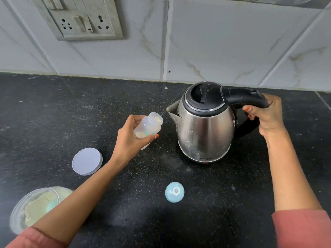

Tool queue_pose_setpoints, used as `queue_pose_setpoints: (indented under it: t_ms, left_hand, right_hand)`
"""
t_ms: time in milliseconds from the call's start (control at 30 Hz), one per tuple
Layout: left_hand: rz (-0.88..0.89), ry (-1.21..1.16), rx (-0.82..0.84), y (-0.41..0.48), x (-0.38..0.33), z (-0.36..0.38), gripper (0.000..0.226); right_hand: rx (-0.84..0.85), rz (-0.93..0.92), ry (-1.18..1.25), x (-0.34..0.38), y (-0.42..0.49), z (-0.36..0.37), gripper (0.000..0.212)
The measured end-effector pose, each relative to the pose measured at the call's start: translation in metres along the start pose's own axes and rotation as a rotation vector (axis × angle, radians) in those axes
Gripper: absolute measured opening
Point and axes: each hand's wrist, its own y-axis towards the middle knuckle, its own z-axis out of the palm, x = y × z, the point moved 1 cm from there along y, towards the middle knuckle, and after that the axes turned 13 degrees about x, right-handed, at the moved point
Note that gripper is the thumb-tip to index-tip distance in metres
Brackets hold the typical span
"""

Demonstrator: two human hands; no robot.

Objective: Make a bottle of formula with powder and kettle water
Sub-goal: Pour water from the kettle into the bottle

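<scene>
My left hand (129,138) grips a clear baby bottle (149,126) with pale powder inside, held tilted above the counter with its open mouth toward the kettle's spout. A steel kettle (202,127) with a black lid stands just right of the bottle, spout pointing left. Its black handle is held by my right hand (265,114), fingers curled round it. A small gap separates the bottle's mouth from the spout. The bottle's blue teat cap (174,192) lies on the counter in front of the kettle.
A clear jar of formula powder (34,210) sits at the near left, partly behind my left forearm, its white lid (87,161) lying beside it. The black granite counter (71,108) meets a tiled wall with a socket panel (82,18).
</scene>
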Motion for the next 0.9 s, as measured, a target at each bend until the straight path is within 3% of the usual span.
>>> queue_pose_setpoints:
  t_ms: [500,733,900]
  left_hand:
    - [-0.013,0.019,-0.016,-0.003,0.005,-0.006,0.055]
    - [-0.018,0.004,-0.027,0.0,0.003,-0.006,0.053]
    - [-0.017,0.004,-0.033,-0.002,0.003,-0.008,0.053]
  right_hand:
    - [0.055,0.023,-0.182,0.023,0.017,0.012,0.017]
    - [0.132,0.081,-0.176,0.03,0.024,0.02,0.032]
    - [0.11,0.055,-0.253,0.029,0.03,0.02,0.027]
